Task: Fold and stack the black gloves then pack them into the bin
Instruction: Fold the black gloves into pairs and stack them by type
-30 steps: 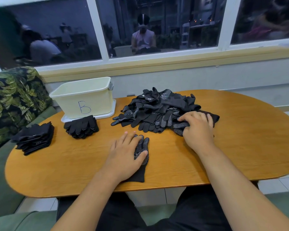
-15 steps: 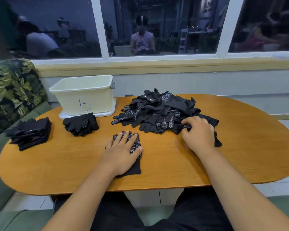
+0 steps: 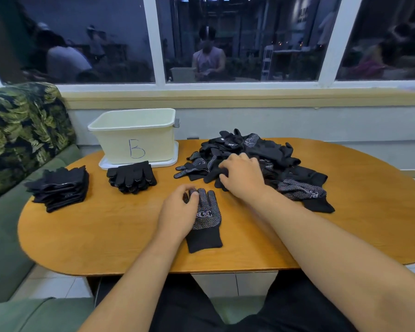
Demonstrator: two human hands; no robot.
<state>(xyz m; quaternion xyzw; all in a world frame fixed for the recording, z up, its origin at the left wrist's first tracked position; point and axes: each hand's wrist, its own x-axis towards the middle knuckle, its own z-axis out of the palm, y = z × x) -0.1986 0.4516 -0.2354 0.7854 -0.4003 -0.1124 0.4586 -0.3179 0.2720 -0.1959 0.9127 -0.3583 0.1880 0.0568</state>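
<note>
Our left hand point(image 3: 177, 212) pinches the finger end of the flat black dotted fabric glove point(image 3: 207, 221); our right hand point(image 3: 243, 176) closes on the loose pile of black gloves point(image 3: 268, 149).

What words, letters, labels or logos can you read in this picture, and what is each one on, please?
"B": handwritten in blue on the front wall of the cream plastic bin.
White logo on the palm of the single black dotted glove: too blurred to read.
Small white prints on the heap of black gloves: too small to read.
Pale sign behind the window glass, top right: blurred, unreadable.
</note>
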